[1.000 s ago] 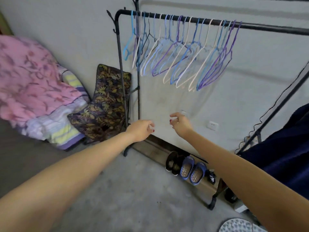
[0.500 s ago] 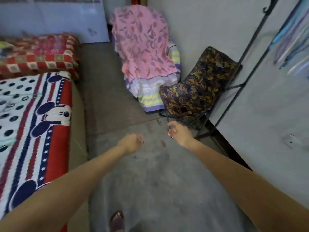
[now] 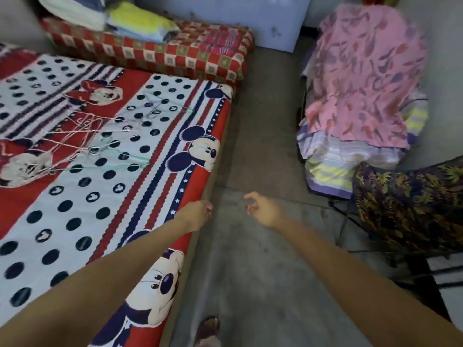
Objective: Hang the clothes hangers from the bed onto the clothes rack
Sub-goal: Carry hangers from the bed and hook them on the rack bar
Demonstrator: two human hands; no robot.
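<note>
Several thin wire hangers (image 3: 82, 136), pink, white and pale green, lie in a loose heap on the bed (image 3: 82, 221), which has a red, white and blue cartoon-mouse cover. My left hand (image 3: 196, 214) hovers at the bed's right edge with fingers loosely curled, holding nothing. My right hand (image 3: 261, 207) hangs over the grey floor to its right, fingers relaxed and empty. Both hands are well short of the hangers. The clothes rack is out of view.
A red checked mattress (image 3: 155, 56) with folded bedding lies beyond the bed. A pink floral cloth (image 3: 363, 78) covers a pile at the right, with a dark leaf-patterned chair (image 3: 406, 204) below it. Grey floor (image 3: 253, 271) runs between. My foot (image 3: 208, 329) shows at the bottom.
The view has swung left from the rack and its hung hangers to the bed. Both empty hands have stayed out in front, the left now at the bed's edge.
</note>
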